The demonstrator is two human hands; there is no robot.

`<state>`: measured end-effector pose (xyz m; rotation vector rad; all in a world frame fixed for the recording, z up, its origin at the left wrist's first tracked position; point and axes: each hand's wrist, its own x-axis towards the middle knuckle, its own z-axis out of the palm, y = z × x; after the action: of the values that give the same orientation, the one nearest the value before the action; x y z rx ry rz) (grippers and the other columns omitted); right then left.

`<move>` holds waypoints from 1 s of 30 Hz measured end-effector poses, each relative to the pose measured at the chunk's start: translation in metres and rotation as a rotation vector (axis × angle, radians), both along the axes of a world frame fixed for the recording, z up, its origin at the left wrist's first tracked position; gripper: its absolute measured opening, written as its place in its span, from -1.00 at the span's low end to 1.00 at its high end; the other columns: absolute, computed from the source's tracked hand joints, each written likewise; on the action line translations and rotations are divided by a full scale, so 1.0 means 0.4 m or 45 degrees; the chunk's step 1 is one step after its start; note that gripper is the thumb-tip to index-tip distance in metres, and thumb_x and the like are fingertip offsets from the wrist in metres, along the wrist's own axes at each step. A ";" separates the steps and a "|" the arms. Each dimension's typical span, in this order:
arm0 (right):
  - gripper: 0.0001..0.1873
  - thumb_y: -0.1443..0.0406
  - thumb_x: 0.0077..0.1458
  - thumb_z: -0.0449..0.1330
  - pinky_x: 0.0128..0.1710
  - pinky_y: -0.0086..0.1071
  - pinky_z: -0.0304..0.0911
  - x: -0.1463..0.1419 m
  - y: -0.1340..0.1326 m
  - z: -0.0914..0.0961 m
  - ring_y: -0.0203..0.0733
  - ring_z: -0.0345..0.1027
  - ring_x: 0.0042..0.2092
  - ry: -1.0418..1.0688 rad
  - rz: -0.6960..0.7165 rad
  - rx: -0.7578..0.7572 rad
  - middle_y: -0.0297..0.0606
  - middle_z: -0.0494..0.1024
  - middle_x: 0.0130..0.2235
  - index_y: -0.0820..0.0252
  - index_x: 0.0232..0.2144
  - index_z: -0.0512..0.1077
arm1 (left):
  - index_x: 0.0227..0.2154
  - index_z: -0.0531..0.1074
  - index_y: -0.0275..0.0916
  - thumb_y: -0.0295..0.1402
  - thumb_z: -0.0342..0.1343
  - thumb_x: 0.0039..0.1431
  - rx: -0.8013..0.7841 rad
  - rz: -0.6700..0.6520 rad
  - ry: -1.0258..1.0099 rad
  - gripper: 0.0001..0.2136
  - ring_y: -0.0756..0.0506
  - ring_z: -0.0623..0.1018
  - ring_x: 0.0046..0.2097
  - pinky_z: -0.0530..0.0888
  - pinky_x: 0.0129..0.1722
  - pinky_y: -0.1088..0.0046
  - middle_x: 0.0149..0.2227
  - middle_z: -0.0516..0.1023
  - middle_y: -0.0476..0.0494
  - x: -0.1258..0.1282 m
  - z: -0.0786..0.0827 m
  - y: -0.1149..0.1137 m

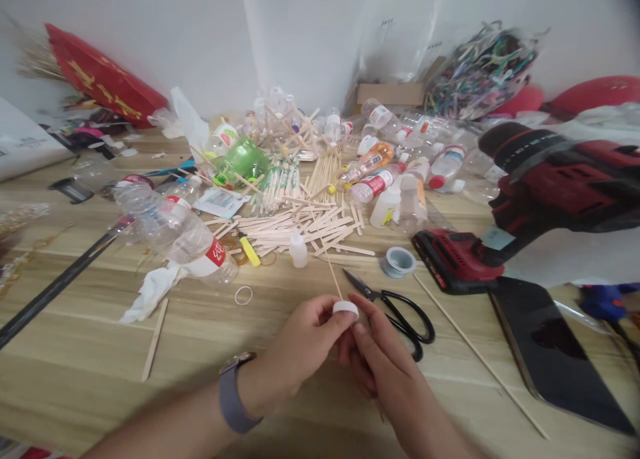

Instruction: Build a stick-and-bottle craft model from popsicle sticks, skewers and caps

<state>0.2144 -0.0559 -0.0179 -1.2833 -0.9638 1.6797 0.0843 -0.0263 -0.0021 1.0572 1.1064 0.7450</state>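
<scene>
Both my hands meet low in the middle of the wooden table. My left hand, with a grey watch on its wrist, pinches a white bottle cap between thumb and fingers. A thin wooden skewer rises from the cap and slants away toward the stick pile. My right hand is closed just under and beside the cap, its fingers pressed against it. Whether the skewer goes through the cap is hidden by my fingers.
Black scissors lie just right of my hands, a grey tape roll behind them. A red cordless drill and a dark phone sit right. Craft sticks, plastic bottles, a rubber band and a long skewer litter the table.
</scene>
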 end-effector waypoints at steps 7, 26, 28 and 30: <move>-0.13 -0.09 0.10 0.13 -0.70 -0.56 -0.12 0.003 0.011 0.000 -0.44 -0.04 -0.66 0.027 -0.029 0.075 -0.49 0.33 -0.54 0.15 0.27 -0.11 | -0.55 0.32 -0.25 -0.01 0.01 0.19 -0.093 -0.049 -0.090 -0.60 0.02 0.32 -0.47 0.26 -0.41 0.48 -0.58 0.32 0.04 -0.007 -0.016 -0.001; -0.04 -0.07 0.15 0.06 -0.33 -0.31 0.27 -0.031 -0.033 -0.054 -0.24 0.37 -0.44 0.044 0.372 0.045 -0.27 0.52 -0.36 0.31 0.33 -0.29 | -0.34 0.48 -0.37 -0.41 -0.01 0.26 -0.174 0.491 -0.517 -0.81 0.07 0.40 -0.50 0.31 -0.44 0.55 -0.52 0.44 -0.04 -0.016 0.077 0.140; 0.02 -0.09 0.11 0.09 -0.29 -0.29 0.28 -0.033 -0.035 -0.054 -0.21 0.39 -0.41 0.036 0.439 0.011 -0.23 0.53 -0.35 0.36 0.33 -0.30 | -0.35 0.48 -0.39 -0.44 -0.04 0.27 -0.153 0.514 -0.522 -0.80 0.09 0.37 -0.55 0.27 -0.50 0.58 -0.55 0.43 -0.03 -0.014 0.084 0.153; 0.07 -0.09 0.08 0.10 -0.25 -0.26 0.29 -0.034 -0.035 -0.052 -0.18 0.41 -0.38 0.032 0.489 -0.009 -0.19 0.54 -0.34 0.43 0.32 -0.31 | -0.36 0.47 -0.39 -0.46 -0.07 0.28 -0.133 0.511 -0.528 -0.78 0.11 0.33 -0.59 0.22 -0.57 0.60 -0.57 0.41 -0.02 -0.011 0.089 0.164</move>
<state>0.2009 -0.0698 -0.0386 -1.1279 -1.2497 1.9827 0.0799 0.0393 0.0336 0.5569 0.9897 1.1535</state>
